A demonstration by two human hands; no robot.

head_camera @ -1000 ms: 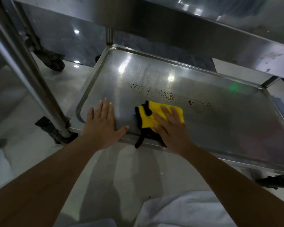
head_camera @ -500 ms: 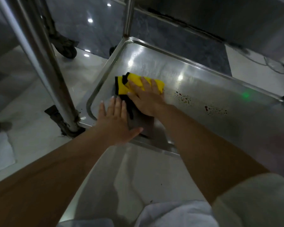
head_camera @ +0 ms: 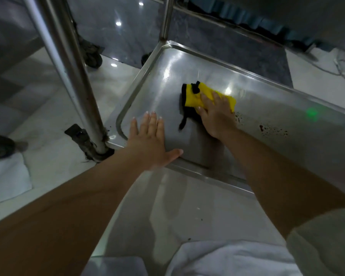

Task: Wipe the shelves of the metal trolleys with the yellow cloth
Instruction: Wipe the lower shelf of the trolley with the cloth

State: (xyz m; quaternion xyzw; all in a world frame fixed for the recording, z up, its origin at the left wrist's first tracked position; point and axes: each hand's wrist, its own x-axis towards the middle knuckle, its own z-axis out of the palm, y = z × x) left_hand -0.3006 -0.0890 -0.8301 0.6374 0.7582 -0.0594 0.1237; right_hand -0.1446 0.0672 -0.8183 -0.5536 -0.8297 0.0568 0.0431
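Observation:
The bottom shelf point(head_camera: 277, 108) of a metal trolley lies in front of me, shiny, with a raised rim. A yellow cloth point(head_camera: 195, 96) with black edging sits on its left half. My right hand point(head_camera: 215, 114) presses flat on the cloth, fingers straight. My left hand point(head_camera: 151, 138) rests flat on the shelf near the front left corner, fingers spread, apart from the cloth. Dark rusty specks point(head_camera: 271, 130) dot the shelf to the right of my right hand.
The trolley's front left post point(head_camera: 68, 68) rises beside my left hand, and a rear post point(head_camera: 166, 18) stands at the far corner. A castor wheel point(head_camera: 92, 54) sits on the glossy floor at back left. A white cloth point(head_camera: 6, 174) lies on the floor, left.
My right hand slid the cloth from the shelf's front edge to the left, then a little further back and right. My left hand stayed planted on the front left corner.

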